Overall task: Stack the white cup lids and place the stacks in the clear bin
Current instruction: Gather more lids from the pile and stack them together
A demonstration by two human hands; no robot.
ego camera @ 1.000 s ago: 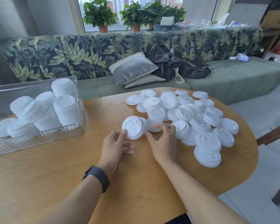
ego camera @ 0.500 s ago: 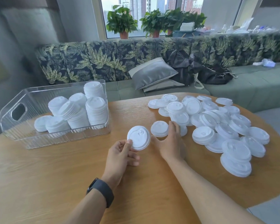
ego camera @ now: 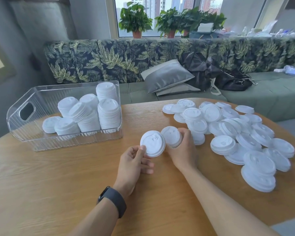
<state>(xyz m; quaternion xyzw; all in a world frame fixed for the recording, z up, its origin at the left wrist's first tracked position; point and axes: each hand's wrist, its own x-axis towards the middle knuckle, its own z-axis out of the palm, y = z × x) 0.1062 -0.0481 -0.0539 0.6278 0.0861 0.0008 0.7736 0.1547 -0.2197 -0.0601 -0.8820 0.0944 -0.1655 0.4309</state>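
Head view: my right hand [ego camera: 182, 150] is now lifting a second lid [ego camera: 171, 136] off the surface [ego camera: 58, 184], fingers clamped on it, toward the lid [ego camera: 152, 143] my left hand [ego camera: 134, 160] is pinching; I'm starting a stack, the bin [ego camera: 32, 142] waiting far left.

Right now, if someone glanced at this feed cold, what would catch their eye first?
Probably the sprawl of loose white lids across the right of the wooden table. Next, the clear bin at the left, already holding several lid stacks. In the middle, the left hand and right hand each hold a lid, close together.
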